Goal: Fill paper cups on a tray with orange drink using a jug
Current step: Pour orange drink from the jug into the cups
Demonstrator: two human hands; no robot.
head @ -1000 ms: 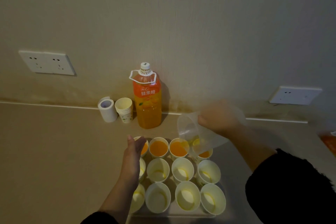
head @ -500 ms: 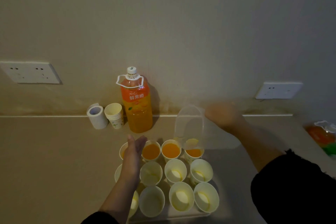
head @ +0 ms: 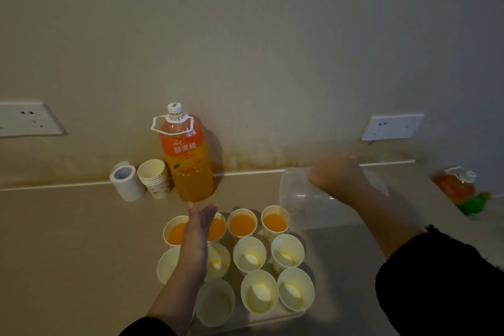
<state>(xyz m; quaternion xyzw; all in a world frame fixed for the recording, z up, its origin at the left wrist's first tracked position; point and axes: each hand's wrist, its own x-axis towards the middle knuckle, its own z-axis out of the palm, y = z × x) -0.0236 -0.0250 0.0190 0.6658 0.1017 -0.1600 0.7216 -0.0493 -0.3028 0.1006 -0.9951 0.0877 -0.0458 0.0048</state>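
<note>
Right grip [head: 338, 177] curled round the clear jug [head: 300, 199], tipped sideways at the back-right cup [head: 274, 222] on the tray [head: 272, 318] near the counter's front edge, probably draining dregs; left grip [head: 196, 237] flat, empty, likely steadying cups.

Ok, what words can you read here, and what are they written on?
"鲜果橙": white characters on the orange label of the tall plastic orange-drink bottle by the wall.
Small logo above them: too blurred to read.
Label on the second orange bottle, far right: too blurred.
</note>
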